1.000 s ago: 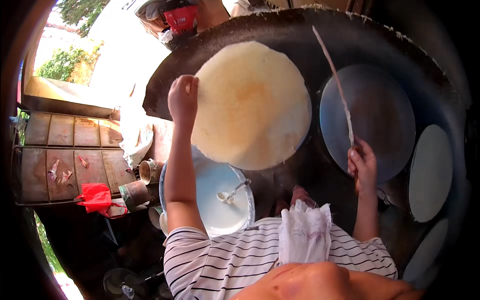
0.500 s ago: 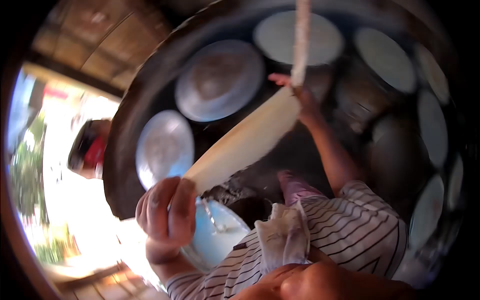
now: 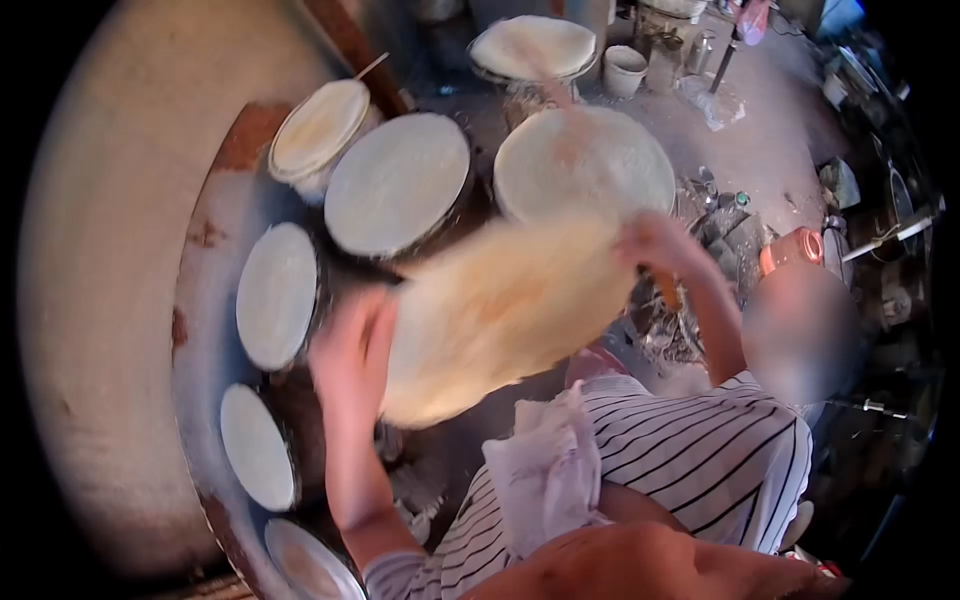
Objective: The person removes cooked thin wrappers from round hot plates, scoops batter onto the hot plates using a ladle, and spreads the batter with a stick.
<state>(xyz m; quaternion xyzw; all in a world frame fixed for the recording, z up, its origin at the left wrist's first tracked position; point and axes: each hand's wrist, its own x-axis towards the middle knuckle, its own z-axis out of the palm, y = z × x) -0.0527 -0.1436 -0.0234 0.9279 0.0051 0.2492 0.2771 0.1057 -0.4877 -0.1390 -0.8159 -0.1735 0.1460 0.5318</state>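
Observation:
A large, thin, browned flatbread [image 3: 500, 310] is stretched between my two hands in front of my body, blurred by motion. At its left edge my left hand [image 3: 350, 345] is closed on it. My right hand [image 3: 655, 245] grips the opposite edge, its fingers partly smeared. Just beyond the bread lies a round pan [image 3: 585, 165] covered with pale batter or dough. Beside that, another pale-topped round pan [image 3: 400, 185] sits close to the bread's far left edge.
More round pans curve around the left, including one pan [image 3: 278, 297] and a lower one [image 3: 258, 447]. A stack of flatbreads [image 3: 320, 130] stands at the far left. At the back are a flatbread on a stand [image 3: 533, 48] and a white bucket [image 3: 625, 72]. An orange container [image 3: 792, 250] is at right.
The view has swung to the right, away from the bright opening. The flatbread has turned from nearly edge-on to broad side showing. The stick by my right hand is no longer clearly visible.

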